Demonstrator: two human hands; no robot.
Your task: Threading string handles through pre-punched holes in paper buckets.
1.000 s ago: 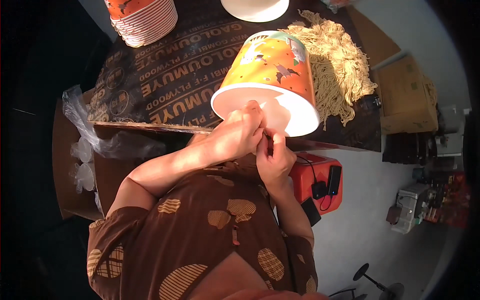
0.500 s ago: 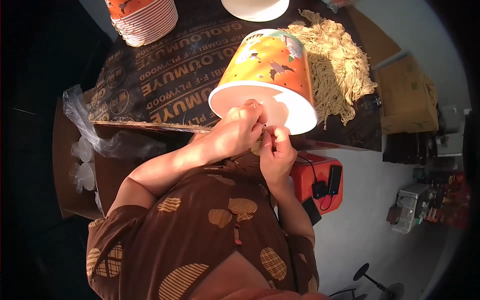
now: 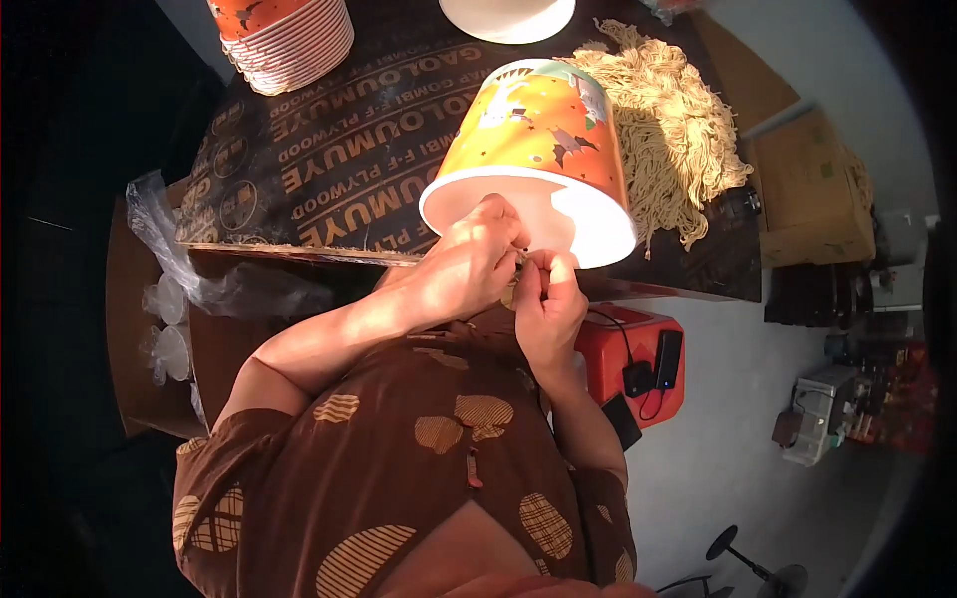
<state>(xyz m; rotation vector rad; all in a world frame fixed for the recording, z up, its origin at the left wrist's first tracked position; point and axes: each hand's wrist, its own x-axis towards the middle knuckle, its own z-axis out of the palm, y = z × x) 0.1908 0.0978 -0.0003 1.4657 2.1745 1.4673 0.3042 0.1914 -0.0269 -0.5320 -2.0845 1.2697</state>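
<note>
Both hands close together, fingers curled in, fingertips nearly meeting. Right hand (image 3: 548,302): thumb and forefinger pinched on a tiny piece (image 3: 519,263), too small to identify. Left hand (image 3: 462,265): fingers bunched in front of the bucket's white end, can't tell whether they grip anything. Orange bat-print bucket (image 3: 543,130) lies on its side just beyond the hands, white-rimmed end facing them, on dark printed board (image 3: 384,115). Beige yarn heap (image 3: 683,140) beyond and right of hands, bucket stack (image 3: 291,48) far left, red stool (image 3: 603,361) right and below right hand
</note>
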